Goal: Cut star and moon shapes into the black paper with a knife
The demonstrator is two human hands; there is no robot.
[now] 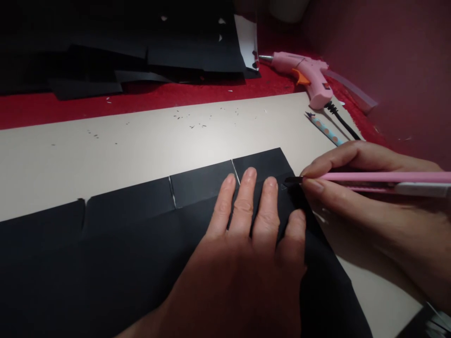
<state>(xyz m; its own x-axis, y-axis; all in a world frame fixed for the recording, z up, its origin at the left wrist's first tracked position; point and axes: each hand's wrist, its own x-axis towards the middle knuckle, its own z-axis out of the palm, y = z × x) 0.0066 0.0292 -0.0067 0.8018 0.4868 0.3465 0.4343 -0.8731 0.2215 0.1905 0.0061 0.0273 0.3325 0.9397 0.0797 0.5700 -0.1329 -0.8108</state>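
Observation:
A large sheet of black card (116, 263) lies at a slant across the lower part of the view, with several slits cut in from its far edge. My left hand (246, 244) rests flat on it, fingers spread near the right end. Between thumb and fingers, my right hand (355, 188) grips a pink craft knife (373, 177). Its dark blade touches or hovers just over the card's right edge, beside a small pale triangular mark (283, 187). I cannot tell whether the tip is in the card.
Under the card is a cream board (148, 141) with dark paper scraps scattered on it. A pink glue gun (303, 72) lies at the back right, near a blue dotted pencil (324, 129). More black sheets (183, 56) lie behind on the red cloth (38, 107).

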